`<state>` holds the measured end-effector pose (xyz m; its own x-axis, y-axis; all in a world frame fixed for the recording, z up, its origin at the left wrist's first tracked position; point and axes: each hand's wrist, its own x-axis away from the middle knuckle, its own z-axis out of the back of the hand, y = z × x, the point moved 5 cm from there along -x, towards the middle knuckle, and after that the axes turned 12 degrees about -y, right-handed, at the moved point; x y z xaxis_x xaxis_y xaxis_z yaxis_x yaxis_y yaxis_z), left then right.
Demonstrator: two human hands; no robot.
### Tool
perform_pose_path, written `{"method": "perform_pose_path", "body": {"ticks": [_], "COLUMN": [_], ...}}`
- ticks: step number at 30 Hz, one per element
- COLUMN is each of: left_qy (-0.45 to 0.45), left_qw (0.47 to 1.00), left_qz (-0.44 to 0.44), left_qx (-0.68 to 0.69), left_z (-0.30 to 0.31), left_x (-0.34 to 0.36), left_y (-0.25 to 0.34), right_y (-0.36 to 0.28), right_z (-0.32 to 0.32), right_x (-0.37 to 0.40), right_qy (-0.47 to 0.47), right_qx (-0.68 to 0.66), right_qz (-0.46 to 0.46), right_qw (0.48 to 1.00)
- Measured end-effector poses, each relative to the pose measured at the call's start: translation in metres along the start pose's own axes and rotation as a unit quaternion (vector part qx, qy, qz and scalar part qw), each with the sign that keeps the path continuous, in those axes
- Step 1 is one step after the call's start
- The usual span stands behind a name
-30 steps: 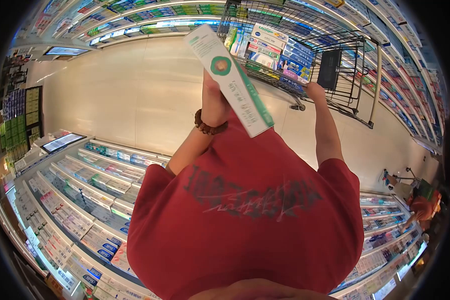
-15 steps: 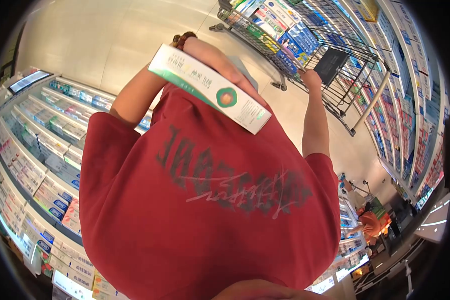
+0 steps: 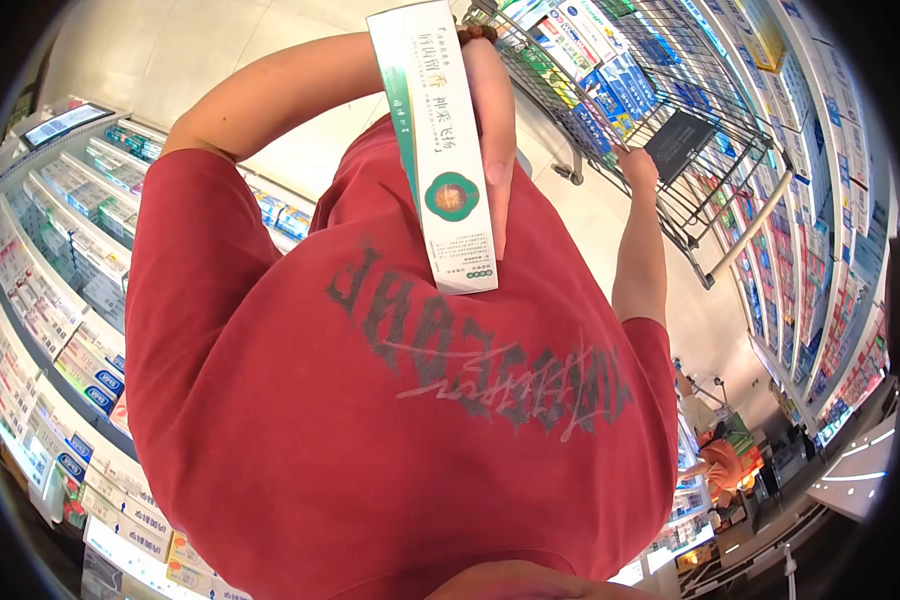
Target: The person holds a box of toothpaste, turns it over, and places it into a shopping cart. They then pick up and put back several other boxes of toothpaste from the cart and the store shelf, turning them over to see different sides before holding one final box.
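Observation:
A long white and green toothpaste box (image 3: 430, 120) with dark Chinese lettering and a round green emblem stands nearly upright in front of my chest. My left hand (image 3: 492, 125), wearing a brown beaded bracelet (image 3: 477, 34), is closed around its far side, so some of the fingers are hidden behind it. The lower end of the box is close to my red T-shirt (image 3: 370, 480). Off to the right, my right hand (image 3: 637, 167) is closed on the side rim of a dark wire shopping cart (image 3: 715, 215).
Colourful cartons (image 3: 610, 85) fill part of the cart. Long shelves of boxed goods (image 3: 85, 255) curve along my left, with more shelves (image 3: 830, 160) beyond the cart. A person in orange (image 3: 720, 465) is in the distance at lower right.
My left hand has turned the toothpaste box from a slant to nearly upright and shifted it slightly up. My right hand stays on the cart, which appears a little further right.

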<state>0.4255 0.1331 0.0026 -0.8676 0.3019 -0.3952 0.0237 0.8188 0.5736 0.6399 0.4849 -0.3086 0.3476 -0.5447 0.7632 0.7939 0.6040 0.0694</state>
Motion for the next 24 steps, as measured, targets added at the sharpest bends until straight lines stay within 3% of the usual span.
{"method": "perform_pose_path", "body": {"ticks": [5,15,18,23,24], "left_qy": [0.059,0.094,0.21,0.359,0.32], "left_qw": [0.997,0.989,0.935,0.81,0.849], "left_qz": [0.012,-0.075,-0.209,-0.261,-0.29], "left_qx": [-0.054,-0.09,-0.193,-0.383,-0.305], "left_z": [0.014,-0.004,-0.007,0.013,0.012], "left_x": [0.002,0.01,0.013,-0.01,-0.013], "left_y": [-0.022,-0.012,-0.011,-0.034,-0.039], "right_y": [-0.001,0.001,0.011,-0.005,0.001], "right_z": [0.001,-0.001,-0.014,0.004,0.001], "right_x": [0.002,-0.006,-0.026,0.006,0.003], "right_qy": [0.014,0.02,0.054,0.044,0.042], "right_qx": [0.004,0.016,0.014,0.024,0.022], "right_qz": [0.002,0.004,0.035,0.033,0.029], "right_qw": [1.0,1.0,0.998,0.998,0.998]}}
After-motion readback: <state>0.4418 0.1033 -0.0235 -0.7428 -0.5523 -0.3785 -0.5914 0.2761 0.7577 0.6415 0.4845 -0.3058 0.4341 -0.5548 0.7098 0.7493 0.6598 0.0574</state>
